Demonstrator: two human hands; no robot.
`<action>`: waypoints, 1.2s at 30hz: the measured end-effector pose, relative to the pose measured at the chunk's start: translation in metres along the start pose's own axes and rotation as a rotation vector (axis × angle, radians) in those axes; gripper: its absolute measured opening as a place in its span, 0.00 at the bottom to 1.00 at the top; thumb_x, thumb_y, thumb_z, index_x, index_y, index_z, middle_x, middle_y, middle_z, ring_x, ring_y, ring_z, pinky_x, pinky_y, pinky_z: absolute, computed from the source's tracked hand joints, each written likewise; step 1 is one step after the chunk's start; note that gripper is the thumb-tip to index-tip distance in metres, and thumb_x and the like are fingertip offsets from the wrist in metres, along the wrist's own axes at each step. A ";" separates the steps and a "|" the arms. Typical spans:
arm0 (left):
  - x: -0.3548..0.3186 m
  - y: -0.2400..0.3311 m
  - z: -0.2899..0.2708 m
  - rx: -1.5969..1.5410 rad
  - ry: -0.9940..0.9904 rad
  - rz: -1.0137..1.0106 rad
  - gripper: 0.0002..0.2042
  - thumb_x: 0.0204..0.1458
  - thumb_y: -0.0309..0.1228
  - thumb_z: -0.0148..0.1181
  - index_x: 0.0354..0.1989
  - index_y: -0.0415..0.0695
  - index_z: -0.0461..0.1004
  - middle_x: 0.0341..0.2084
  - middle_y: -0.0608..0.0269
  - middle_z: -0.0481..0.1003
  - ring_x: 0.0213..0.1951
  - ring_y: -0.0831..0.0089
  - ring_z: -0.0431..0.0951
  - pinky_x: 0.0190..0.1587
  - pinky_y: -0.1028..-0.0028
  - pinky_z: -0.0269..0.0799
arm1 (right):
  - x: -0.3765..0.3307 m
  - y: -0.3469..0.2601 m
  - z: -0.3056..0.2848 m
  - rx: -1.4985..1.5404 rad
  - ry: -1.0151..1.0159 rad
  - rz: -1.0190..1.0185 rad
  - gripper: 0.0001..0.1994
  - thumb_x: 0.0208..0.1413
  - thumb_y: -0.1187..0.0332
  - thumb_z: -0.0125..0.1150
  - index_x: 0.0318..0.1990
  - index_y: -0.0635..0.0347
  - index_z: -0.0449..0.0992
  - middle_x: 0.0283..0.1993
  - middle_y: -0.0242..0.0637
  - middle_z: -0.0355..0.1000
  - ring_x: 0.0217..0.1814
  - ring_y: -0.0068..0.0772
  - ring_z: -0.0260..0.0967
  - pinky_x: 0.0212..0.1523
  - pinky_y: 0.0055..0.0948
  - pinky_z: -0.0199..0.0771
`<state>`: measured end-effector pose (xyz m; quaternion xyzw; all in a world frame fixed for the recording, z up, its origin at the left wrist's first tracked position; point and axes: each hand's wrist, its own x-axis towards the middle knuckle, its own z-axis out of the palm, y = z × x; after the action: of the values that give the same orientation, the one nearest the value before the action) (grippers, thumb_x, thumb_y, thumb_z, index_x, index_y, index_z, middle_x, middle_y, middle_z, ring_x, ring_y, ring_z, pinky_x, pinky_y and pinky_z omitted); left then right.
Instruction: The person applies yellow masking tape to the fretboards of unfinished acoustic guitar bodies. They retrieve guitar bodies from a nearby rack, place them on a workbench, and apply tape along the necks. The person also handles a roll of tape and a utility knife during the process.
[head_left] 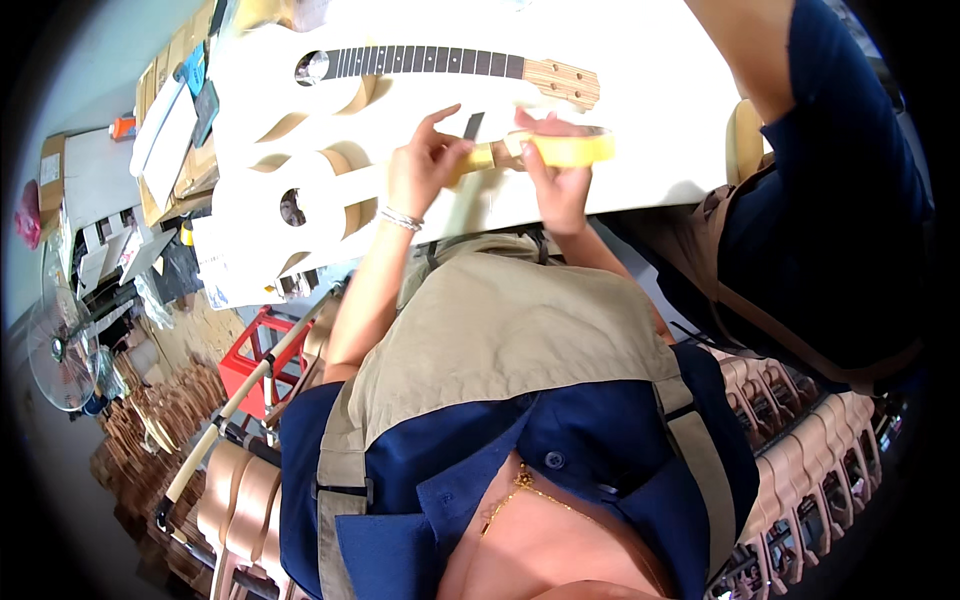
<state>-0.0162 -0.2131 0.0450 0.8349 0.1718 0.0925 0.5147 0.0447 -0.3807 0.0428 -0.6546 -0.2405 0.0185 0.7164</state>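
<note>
My left hand is bent over the neck of a pale ukulele, its thumb and fingers closed at a strip of yellow tape there. One finger sticks up away from the others. In my right hand is a roll of yellow tape, held beside the headstock end of that neck. The ukulele's pale body, with a round sound hole, lies to the left. A small dark strip shows just beyond my left fingers. Glare washes out part of the neck.
A second ukulele with a dark fretboard lies farther back on the white table. Another person's arm reaches over from the right. Cardboard boxes, a fan, a red crate and racks of wooden necks stand around.
</note>
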 end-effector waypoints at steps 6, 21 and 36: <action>0.071 -0.046 -0.029 0.784 -0.354 0.419 0.11 0.46 0.40 0.62 0.33 0.48 0.76 0.28 0.63 0.78 0.29 0.67 0.76 0.31 0.71 0.71 | 0.040 0.003 0.007 0.642 0.219 0.234 0.22 0.51 0.85 0.49 0.53 0.58 0.54 0.50 0.46 0.68 0.59 0.35 0.63 0.50 0.22 0.67; 0.103 -0.072 -0.140 -0.129 0.172 -0.276 0.05 0.46 0.27 0.64 0.28 0.38 0.77 0.27 0.63 0.76 0.28 0.76 0.75 0.33 0.78 0.72 | 0.074 0.019 -0.100 1.425 0.729 0.160 0.25 0.54 0.79 0.47 0.61 0.65 0.56 0.62 0.40 0.60 0.68 0.37 0.50 0.69 0.45 0.39; 0.140 -0.087 -0.143 0.182 0.263 -0.310 0.31 0.41 0.38 0.69 0.54 0.42 0.65 0.20 0.70 0.77 0.21 0.85 0.71 0.28 0.83 0.67 | 0.092 0.049 -0.043 -0.595 0.259 0.487 0.47 0.51 0.67 0.61 0.66 0.68 0.29 0.37 0.42 0.74 0.45 0.27 0.71 0.45 0.23 0.70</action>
<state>0.0494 -0.0051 0.0292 0.8223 0.3712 0.1044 0.4185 0.1553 -0.3821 0.0250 -0.8682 0.0190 0.0346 0.4947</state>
